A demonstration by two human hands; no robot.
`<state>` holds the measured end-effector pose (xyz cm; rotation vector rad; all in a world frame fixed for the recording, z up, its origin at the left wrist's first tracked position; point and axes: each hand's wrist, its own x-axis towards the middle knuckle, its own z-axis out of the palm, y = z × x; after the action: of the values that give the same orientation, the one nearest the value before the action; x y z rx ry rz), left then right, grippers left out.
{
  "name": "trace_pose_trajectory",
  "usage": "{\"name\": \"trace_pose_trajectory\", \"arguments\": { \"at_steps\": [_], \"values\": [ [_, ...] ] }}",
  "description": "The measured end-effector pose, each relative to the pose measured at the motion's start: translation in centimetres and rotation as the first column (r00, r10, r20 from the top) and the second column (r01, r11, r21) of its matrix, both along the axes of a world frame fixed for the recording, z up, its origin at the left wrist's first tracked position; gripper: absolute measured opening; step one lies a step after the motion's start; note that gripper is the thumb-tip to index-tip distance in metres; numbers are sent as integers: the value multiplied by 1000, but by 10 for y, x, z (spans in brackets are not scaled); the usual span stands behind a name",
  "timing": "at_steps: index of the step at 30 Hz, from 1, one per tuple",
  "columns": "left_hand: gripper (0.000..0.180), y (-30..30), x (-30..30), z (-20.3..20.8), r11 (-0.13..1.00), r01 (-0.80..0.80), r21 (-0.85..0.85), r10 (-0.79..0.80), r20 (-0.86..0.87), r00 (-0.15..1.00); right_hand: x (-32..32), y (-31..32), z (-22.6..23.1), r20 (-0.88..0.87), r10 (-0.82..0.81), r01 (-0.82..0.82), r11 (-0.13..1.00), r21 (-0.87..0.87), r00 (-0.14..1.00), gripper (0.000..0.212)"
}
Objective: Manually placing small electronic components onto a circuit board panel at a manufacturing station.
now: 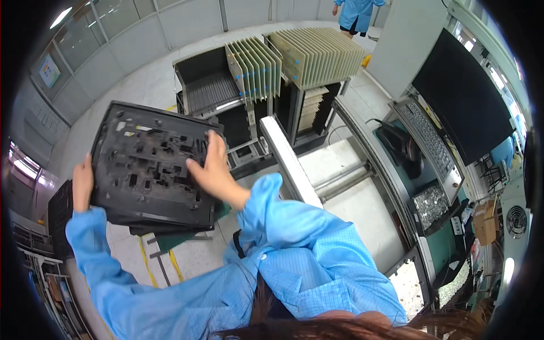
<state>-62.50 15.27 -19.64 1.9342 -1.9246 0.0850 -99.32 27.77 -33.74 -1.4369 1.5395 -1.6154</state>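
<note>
A black rectangular tray with a raised rim and many cutouts and pockets is at the left, slightly tilted. My left hand grips its left edge, with the fingers partly hidden behind the rim. On the opposite side, my right hand holds the right edge, its thumb lying over the top face. More dark edges show just beneath the tray, like further trays; whether they touch it I cannot tell.
Beyond the tray stand a black slotted rack and upright pale boards. A white rail runs beside my right arm. To the right are a keyboard, a monitor and a handheld scanner. A person in blue stands far back.
</note>
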Motion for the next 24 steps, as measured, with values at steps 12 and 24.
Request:
{"name": "trace_pose_trajectory", "arguments": {
  "at_steps": [12,24],
  "values": [
    [58,-42,-87,61,966,248,-68,-218,301,929,-20,40,-91,996,69,-752,653,-86,-54,57],
    [59,8,-423,-18,589,801,111,-647,-530,548,-222,203,-58,628,-495,513,841,172,600,43]
  ]
}}
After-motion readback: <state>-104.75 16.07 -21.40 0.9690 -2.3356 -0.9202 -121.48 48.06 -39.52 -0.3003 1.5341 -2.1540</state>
